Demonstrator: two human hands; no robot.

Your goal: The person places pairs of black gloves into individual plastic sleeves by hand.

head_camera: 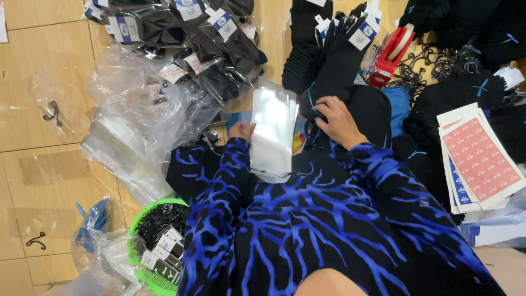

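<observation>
— Which step do you reckon is in hand?

— I judge it to be bagging. The left hand (241, 131) holds a stack of clear plastic sleeves (272, 133) upright by its left edge, fingers closed on it. The right hand (338, 121) rests on a pair of black socks (335, 68) that lies stretched out on the floor ahead, fingers curled over its lower end; I can't tell whether it grips the pair or only presses on it.

— And what does the next move call for?

— As I read it, one sleeve has to be parted from the stack and its mouth opened, which is fiddly with thin, clinging film. The socks need to stay flat and together to slide in.

— How do the socks look?

— Black, long, soft, with a white-and-blue card tag (364, 34) at the far end. They lie just right of the sleeves, well above the green basket (133, 254) and left of the red tape dispenser (388, 59). Already bagged pairs (211, 38) are heaped farther left.
</observation>
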